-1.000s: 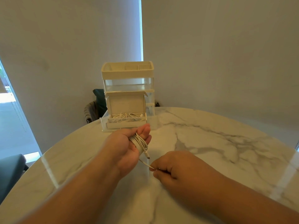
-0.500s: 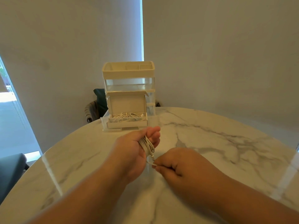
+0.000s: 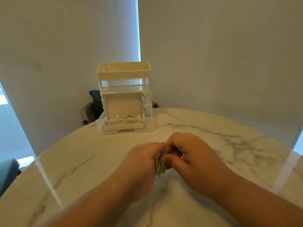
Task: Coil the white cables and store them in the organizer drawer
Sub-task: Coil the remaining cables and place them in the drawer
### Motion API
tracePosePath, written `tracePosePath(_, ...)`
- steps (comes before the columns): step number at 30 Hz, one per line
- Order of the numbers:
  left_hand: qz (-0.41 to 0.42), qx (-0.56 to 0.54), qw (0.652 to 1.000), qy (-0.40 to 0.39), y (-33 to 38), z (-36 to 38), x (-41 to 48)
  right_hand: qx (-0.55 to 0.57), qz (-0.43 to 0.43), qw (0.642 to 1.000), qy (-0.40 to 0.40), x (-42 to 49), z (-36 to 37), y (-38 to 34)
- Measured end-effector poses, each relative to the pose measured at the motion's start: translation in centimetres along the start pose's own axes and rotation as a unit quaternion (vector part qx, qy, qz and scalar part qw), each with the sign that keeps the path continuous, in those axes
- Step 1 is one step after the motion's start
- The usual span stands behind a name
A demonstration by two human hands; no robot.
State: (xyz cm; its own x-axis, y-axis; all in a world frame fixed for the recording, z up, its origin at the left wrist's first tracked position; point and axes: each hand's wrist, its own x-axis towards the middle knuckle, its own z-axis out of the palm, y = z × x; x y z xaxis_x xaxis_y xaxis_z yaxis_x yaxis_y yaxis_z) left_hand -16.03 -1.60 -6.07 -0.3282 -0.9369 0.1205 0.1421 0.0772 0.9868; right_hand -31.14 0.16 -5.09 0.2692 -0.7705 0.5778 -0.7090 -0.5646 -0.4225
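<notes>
In the head view, at the lower centre of the frame, the left hand (image 3: 144, 163) is gripping a bundle of thin white cable (image 3: 159, 163), its fingers (image 3: 156, 145) curled round the loops, just above the white marble bench (image 3: 229, 145). The right hand (image 3: 188, 154) is touching it, fingers (image 3: 173, 157) bent and pinching at the same bundle, probably tucking the loose end. At the upper centre a cream and clear plastic organizer (image 3: 124, 74) is standing with its bottom clear drawer (image 3: 99, 126) pulled out, holding an open white cardboard box (image 3: 123, 106) with other coiled white cables (image 3: 122, 118) inside. If the end is not secured, the springy loops could be bursting open on release, or snagging on those stored cables. No brand, label or writing is readable.
</notes>
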Motion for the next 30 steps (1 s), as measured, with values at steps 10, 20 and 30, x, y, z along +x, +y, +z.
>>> tracePosePath(10,-0.019,0.059,0.996,-0.071,1.2,-0.9,0.3,0.136,0.065,0.988,-0.017,-0.3,0.1,-0.4)
tracePosePath(20,-0.009,0.086,0.987,-0.133,2.4,-2.2,0.2,0.213,0.062,0.975,0.018,-0.5,0.1,-1.4)
tracePosePath(30,-0.029,0.087,0.992,-0.090,3.1,-3.4,0.3,0.331,0.135,0.933,0.049,-0.3,-0.2,-2.5)
